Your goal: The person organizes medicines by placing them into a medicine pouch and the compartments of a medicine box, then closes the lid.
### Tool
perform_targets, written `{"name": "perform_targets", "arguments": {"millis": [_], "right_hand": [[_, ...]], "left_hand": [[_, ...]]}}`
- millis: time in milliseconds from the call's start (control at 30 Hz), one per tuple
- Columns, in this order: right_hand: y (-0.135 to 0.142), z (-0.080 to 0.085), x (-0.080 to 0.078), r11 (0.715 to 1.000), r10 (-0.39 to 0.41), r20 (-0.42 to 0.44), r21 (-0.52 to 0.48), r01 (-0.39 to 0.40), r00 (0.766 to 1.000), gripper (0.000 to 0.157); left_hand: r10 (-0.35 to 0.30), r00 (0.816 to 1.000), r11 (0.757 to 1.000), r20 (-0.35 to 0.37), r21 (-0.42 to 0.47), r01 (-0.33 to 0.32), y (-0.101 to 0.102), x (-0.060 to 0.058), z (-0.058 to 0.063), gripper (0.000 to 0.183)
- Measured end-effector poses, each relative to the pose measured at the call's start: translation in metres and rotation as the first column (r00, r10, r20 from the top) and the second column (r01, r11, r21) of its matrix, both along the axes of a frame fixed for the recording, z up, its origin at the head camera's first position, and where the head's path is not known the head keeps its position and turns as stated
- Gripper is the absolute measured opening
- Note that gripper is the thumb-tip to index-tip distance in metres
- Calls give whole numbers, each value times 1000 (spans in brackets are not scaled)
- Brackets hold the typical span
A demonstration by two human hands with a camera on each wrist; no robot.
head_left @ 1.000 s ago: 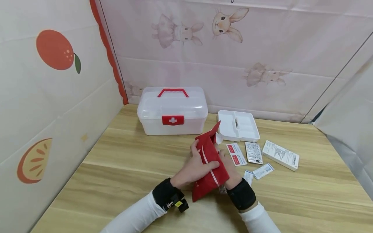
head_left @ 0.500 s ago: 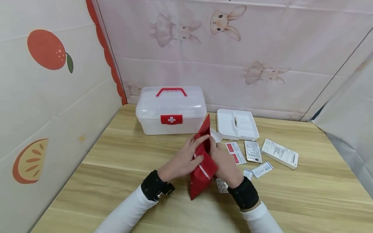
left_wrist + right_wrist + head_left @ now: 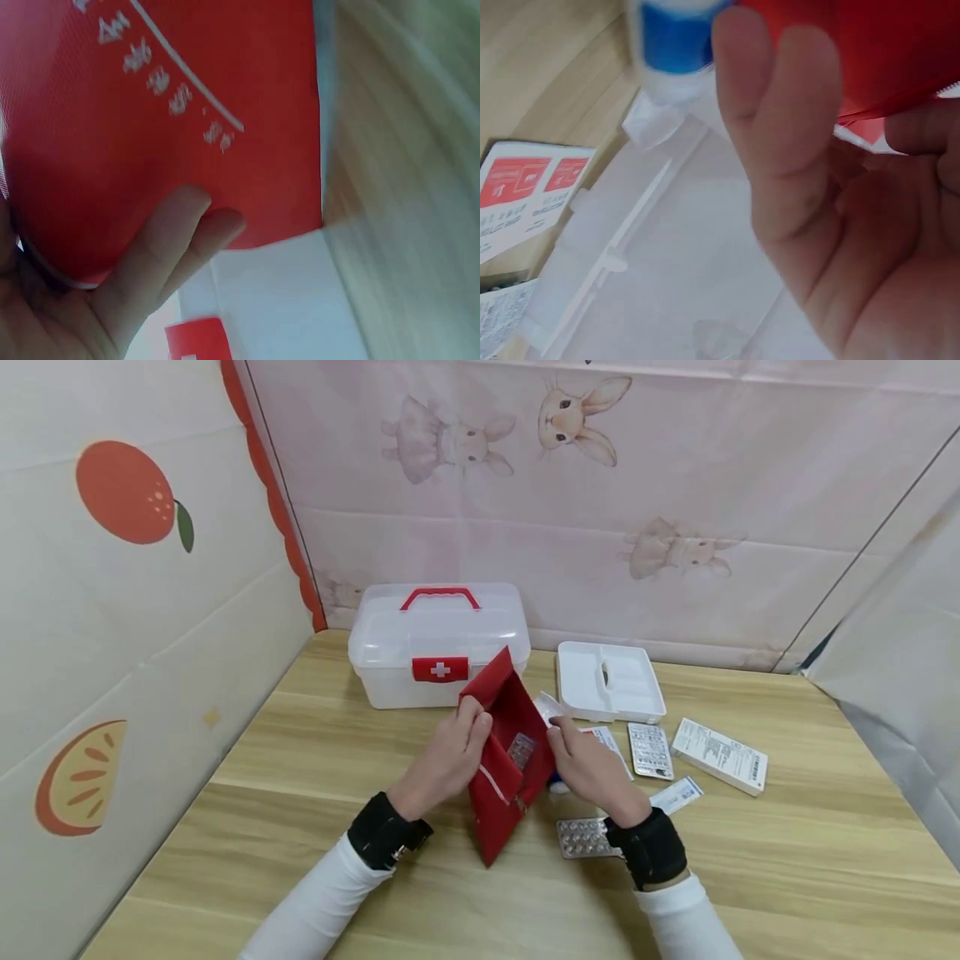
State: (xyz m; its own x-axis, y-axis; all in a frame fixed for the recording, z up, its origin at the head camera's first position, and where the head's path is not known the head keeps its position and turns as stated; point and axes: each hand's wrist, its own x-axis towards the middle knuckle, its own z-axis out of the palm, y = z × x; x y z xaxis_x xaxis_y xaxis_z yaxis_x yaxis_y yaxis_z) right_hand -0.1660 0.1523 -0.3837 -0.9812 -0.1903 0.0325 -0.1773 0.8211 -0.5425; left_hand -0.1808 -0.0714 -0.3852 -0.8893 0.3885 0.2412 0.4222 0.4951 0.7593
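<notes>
A red zippered pouch (image 3: 489, 827) is held up over the table with its mouth spread, and a small blister strip (image 3: 521, 749) shows inside. My left hand (image 3: 444, 760) pinches the pouch's left edge; in the left wrist view its fingers (image 3: 161, 247) lie on the printed red side. At the opposite edge, my right hand (image 3: 596, 768) grips the pouch between thumb and fingers. Close by the right hand is a white bottle with a blue label (image 3: 676, 37), mostly hidden in the head view. A silver blister pack (image 3: 581, 838) lies beneath the right wrist.
Behind the pouch stands a translucent first-aid box (image 3: 382, 685) with a red handle. To its right is a white divided tray (image 3: 581, 685). A white medicine box (image 3: 722, 755), another blister pack (image 3: 650, 750) and flat packets (image 3: 677, 795) lie on the right side.
My hands have drawn apart and the pouch's mouth has widened, showing the strip inside. The right hand has come out to the pouch's edge. The pouch has shifted slightly left.
</notes>
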Motion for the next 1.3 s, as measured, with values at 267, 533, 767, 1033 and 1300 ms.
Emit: {"name": "perform_targets", "arguments": {"millis": [267, 533, 767, 1033, 1300], "right_hand": [[4, -7, -1, 989, -21, -38, 143, 26, 999, 27], [1, -20, -2, 985, -50, 19, 168, 46, 999, 35], [1, -21, -3, 990, -42, 78, 138, 30, 996, 50], [8, -5, -1, 999, -38, -91, 20, 40, 995, 37], [-6, 14, 8, 985, 23, -306, -154, -74, 952, 25]], "left_hand": [[10, 999, 1000, -53, -16, -11, -14, -6, 9, 23], [7, 1000, 991, -21, -132, -9, -21, -7, 13, 19], [-17, 995, 994, 102, -104, 27, -28, -4, 20, 12], [-93, 983, 995, 160, -31, 99, -33, -5, 24, 15], [-188, 951, 982, 247, 64, 178, -37, -6, 27, 45]]}}
